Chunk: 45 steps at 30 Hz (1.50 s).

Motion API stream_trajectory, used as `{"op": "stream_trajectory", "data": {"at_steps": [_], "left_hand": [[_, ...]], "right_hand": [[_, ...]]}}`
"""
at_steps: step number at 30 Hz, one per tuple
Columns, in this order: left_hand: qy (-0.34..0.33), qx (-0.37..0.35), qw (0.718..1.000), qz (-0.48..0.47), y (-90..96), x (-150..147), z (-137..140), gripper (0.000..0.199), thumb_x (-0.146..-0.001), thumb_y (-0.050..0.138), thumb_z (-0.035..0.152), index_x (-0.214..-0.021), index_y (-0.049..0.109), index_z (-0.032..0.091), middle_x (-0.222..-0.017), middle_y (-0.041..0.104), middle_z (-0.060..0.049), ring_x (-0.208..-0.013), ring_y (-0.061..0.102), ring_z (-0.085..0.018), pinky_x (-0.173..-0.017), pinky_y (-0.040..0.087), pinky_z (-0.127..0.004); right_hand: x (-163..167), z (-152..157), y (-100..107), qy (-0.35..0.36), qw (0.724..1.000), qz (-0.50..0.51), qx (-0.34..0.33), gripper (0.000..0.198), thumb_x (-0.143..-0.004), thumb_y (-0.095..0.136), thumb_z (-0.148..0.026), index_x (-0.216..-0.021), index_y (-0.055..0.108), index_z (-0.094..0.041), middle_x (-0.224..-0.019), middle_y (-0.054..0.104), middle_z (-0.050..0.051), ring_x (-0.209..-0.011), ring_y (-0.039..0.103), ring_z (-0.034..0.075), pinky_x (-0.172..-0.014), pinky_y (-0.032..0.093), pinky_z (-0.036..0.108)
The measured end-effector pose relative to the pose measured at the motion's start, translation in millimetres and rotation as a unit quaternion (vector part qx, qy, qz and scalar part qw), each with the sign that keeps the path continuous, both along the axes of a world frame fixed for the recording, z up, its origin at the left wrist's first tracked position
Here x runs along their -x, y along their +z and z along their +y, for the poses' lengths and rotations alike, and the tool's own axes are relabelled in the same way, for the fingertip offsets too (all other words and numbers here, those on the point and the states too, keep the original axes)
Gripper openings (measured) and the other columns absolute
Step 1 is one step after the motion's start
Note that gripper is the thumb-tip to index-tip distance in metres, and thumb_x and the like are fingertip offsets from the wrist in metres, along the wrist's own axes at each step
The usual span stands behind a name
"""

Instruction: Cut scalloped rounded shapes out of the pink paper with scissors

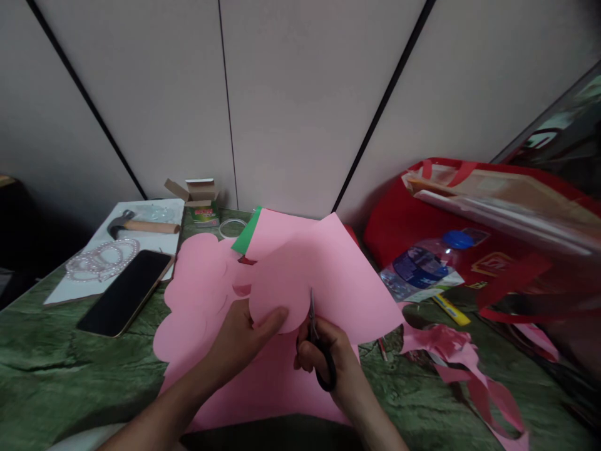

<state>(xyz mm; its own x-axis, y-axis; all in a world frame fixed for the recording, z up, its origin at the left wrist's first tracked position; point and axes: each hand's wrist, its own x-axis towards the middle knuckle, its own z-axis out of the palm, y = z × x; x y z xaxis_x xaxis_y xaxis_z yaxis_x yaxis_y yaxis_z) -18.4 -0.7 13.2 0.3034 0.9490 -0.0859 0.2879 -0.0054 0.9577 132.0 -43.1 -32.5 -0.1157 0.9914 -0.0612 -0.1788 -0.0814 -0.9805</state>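
Scissors (pixel 313 329) gripped in right hand (pixel 337 346), blades at rounded edge of pink paper (pixel 282 279); left hand (pixel 248 332) pinches it, thumb on top, just left of blades. Paper likely light, bendy, creases easily; hold near cut. Bottle label (pixel 419 266) right of grip, box print (pixel 205 215) beyond left hand: both unreadable.

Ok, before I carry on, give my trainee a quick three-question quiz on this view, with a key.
1. Which hand holds the black-handled metal scissors?
2. True or false: the black rectangular phone lies left of the pink paper sheets.
3. What colour is the round cap on the clear plastic bottle? A red, B blue, C white.

Key:
1. The person's bare right hand.
2. True.
3. B.
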Motion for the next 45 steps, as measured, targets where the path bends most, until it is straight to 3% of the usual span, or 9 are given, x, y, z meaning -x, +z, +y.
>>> {"op": "stream_trajectory", "data": {"at_steps": [32,45], "left_hand": [[0.023,-0.019,1.0,0.004,-4.8,1,3,0.031,-0.075,0.052,0.033,-0.051,0.04,0.017,-0.049,0.036,0.006,-0.046,0.032,-0.008,-0.041,0.026,-0.019],[0.048,-0.017,0.999,-0.011,-3.2,0,2,0.029,-0.073,0.054,0.031,-0.049,0.045,0.016,-0.048,0.041,0.005,-0.046,0.038,-0.009,-0.041,0.03,-0.019]], "right_hand": [[0,-1,-6,0.0,1.0,0.023,-0.011,0.018,-0.073,0.06,-0.03,-0.067,0.05,-0.016,-0.047,0.042,-0.008,-0.04,0.042,0.007,-0.043,0.035,0.022],[1,-2,-11,-0.002,0.998,0.056,-0.009,0.017,-0.073,0.062,-0.028,-0.068,0.051,-0.016,-0.047,0.042,-0.009,-0.036,0.038,0.005,-0.043,0.04,0.022]]}}
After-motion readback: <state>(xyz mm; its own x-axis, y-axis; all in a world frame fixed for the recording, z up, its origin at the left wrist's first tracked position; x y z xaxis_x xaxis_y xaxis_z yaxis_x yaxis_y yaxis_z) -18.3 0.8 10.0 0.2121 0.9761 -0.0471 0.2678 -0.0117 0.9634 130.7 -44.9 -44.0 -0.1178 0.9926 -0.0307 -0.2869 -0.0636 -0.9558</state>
